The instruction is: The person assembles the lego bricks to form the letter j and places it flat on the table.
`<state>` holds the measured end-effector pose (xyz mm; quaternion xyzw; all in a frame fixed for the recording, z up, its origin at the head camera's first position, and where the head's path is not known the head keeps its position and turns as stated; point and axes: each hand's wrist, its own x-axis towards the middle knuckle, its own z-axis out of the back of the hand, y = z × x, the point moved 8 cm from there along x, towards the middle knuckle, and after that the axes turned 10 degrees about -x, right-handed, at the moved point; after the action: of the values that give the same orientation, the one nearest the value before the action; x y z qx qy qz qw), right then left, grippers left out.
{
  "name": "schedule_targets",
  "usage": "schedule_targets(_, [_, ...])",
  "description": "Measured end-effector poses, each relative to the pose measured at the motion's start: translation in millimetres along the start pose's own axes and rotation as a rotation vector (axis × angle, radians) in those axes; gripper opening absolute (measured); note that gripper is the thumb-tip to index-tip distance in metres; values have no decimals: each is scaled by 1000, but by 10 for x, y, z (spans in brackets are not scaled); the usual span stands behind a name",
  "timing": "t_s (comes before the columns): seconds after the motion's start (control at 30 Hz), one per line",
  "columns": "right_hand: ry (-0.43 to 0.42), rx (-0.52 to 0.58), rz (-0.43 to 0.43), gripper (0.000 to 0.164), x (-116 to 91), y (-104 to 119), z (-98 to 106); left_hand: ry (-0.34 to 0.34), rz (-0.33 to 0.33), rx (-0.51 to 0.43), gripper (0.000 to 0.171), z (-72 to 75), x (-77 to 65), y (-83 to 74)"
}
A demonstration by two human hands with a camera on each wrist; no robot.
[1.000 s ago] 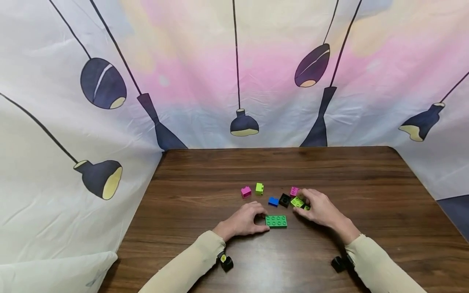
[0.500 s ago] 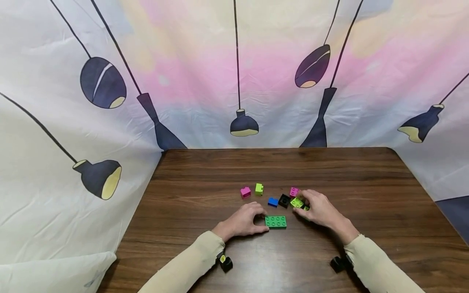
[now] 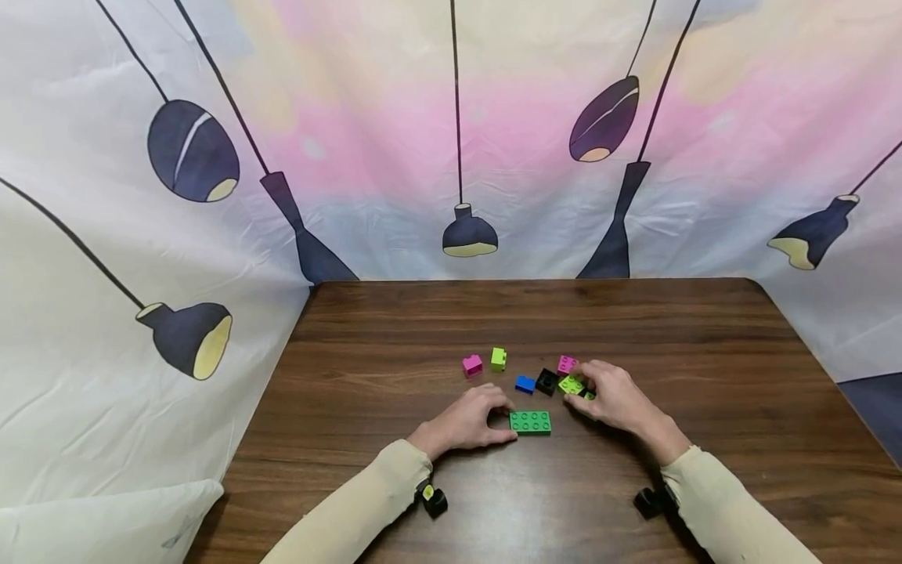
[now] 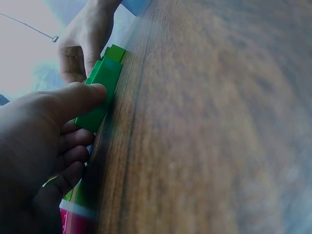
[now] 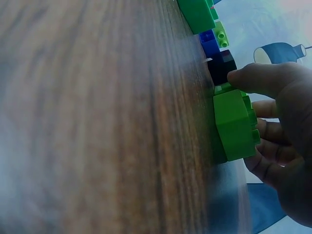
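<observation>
From my end, the wood-grained bench (image 3: 395,329) fills most of the lower frame in the head view; over it sit the left hand (image 3: 468,421), near lower centre, and the right hand (image 3: 616,395), farther right; to hold well, I judge, I want the left thumb and fingers squarely opposed so the green brick (image 3: 530,423) cannot swivel, and the right fingertips on the lime brick (image 3: 571,385) alone, so no neighbour gets dragged; both forearms come up from the bottom corners and angle inward, wrists low; the left fingers are clamped on the green brick's left end, thumb on its near side; the right fingers and thumb curl round the lime brick, though how firmly I cannot tell; the green brick, the longest, lies studs up below centre; the lime brick sits above and right of it, tilted in the frame; the black brick (image 3: 546,382) is just left of that, touching or nearly so; the blue brick (image 3: 524,384) lies left again, smaller.
</observation>
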<state>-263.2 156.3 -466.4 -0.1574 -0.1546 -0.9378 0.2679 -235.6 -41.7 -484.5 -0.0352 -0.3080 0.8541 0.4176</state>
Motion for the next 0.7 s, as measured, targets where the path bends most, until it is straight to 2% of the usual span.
schedule_targets(0.2, [15, 2, -7, 36, 2, -13, -7, 6, 4, -6, 33, 0, 11, 17])
schedule_targets(0.47, [-10, 1, 8, 33, 8, 5, 9, 8, 6, 0, 35, -3, 13, 23])
schedule_targets(0.7, [14, 10, 6, 31, 12, 5, -13, 7, 5, 0, 35, -6, 12, 26])
